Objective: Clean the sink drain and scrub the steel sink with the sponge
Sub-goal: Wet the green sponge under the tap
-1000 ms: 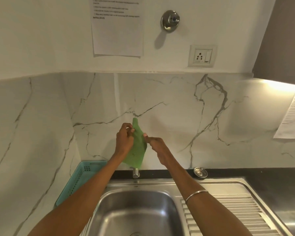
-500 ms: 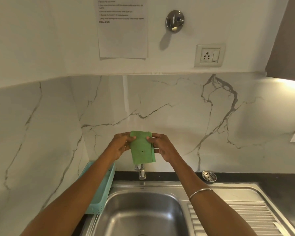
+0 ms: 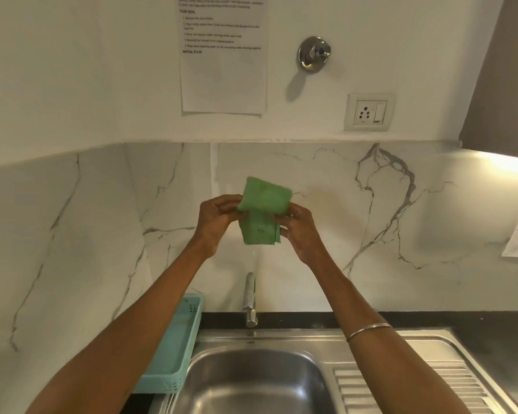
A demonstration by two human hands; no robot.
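Left hand (image 3: pixel 219 218): raised in front of the marble backsplash (image 3: pixel 326 219), fingers being closed on the left edge of the green sponge (image 3: pixel 262 213). Right hand (image 3: pixel 299 227): raised level with the left, fingers being pinched on the sponge's right edge; a ring is being worn on one finger, a thin bangle (image 3: pixel 368 331) on the forearm. Green sponge: thin and flexible, being held between the two hands, folded across the middle, upper flap standing above the fingers, lower part hanging below them. It is being held well above the tap (image 3: pixel 249 300) and the steel sink (image 3: pixel 251 380). Turquoise basket (image 3: pixel 174 348): being kept just left of the sink. Printed sheet (image 3: pixel 223 55), wall valve (image 3: pixel 313 53) and socket (image 3: pixel 370 112): being displayed on the wall above.
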